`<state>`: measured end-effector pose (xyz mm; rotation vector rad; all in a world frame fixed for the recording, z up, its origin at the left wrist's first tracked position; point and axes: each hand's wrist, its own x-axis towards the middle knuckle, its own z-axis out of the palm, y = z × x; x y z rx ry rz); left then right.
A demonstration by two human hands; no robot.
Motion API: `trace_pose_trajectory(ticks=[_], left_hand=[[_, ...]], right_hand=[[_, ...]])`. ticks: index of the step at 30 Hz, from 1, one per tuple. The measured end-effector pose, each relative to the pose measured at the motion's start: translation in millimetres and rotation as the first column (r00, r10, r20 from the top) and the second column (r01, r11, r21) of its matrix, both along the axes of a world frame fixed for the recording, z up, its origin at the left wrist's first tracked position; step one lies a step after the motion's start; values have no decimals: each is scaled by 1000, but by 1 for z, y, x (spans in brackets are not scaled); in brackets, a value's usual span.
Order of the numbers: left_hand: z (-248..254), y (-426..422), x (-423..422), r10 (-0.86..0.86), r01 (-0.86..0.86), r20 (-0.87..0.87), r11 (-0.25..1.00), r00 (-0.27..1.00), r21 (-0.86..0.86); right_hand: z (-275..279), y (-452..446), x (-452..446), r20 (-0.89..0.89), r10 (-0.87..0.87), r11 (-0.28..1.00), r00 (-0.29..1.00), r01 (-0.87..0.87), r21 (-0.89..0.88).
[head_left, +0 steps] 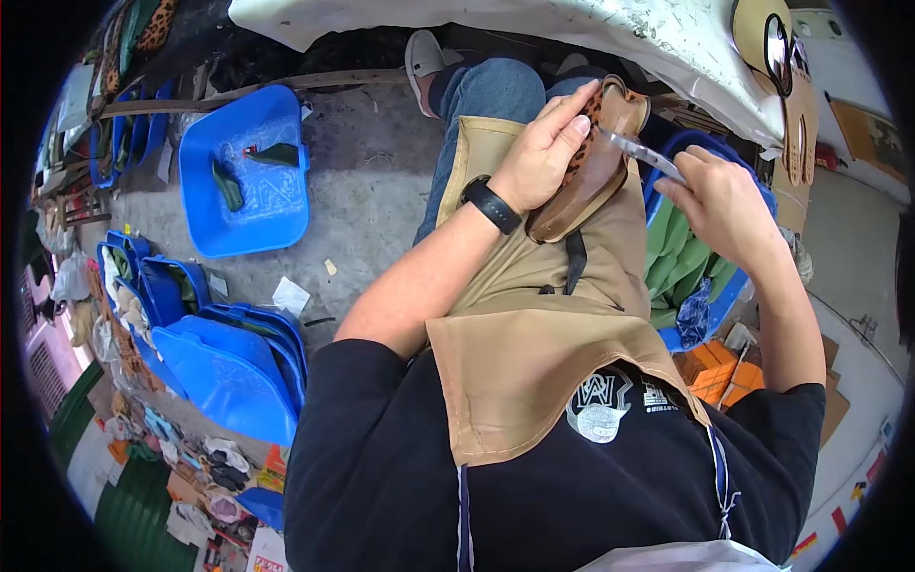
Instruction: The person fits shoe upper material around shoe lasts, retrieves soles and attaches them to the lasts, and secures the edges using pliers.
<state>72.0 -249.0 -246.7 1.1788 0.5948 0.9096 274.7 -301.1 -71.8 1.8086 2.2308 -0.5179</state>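
Note:
A shoe [602,176] with a leopard-print upper and a brown underside lies over the tan apron [534,372] on the lap. My left hand [550,143] is closed around its left side, thumb pressed near the edge. My right hand [720,195] grips a slim grey metal tool, knife-like in shape [643,154]. The tool's tip reaches the shoe beside my left thumb; whether it cuts in I cannot tell. Below my right hand stands a blue bin [753,286] of green shoe pieces [681,262].
A blue bin [195,205] with two green pieces stands on the concrete floor at the left. Several stacked blue bins [224,367] are nearer. A white-covered table edge [534,24] runs along the top. Orange boxes [710,370] sit at the right.

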Motion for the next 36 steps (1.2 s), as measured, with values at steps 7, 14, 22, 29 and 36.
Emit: trace_pose_trajectory(ticks=[7, 14, 22, 29, 36], left_hand=[[-11, 6, 6, 109, -100, -45, 979, 993, 180], [4, 8, 10, 17, -18, 26, 999, 1000, 36], [8, 9, 11, 10, -10, 4, 1000, 1000, 13], [10, 11, 10, -43, 41, -32, 997, 999, -72], [11, 11, 11, -57, 56, 1, 993, 998, -102]], right_hand=[[-6, -2, -17, 6, -126, 989, 992, 126, -83], [2, -6, -5, 30, -75, 995, 997, 76, -63], [-2, -8, -16, 34, -148, 989, 988, 148, -24], [-1, -10, 4, -28, -90, 995, 996, 90, 31], [-7, -11, -8, -46, -159, 987, 986, 160, 25]])
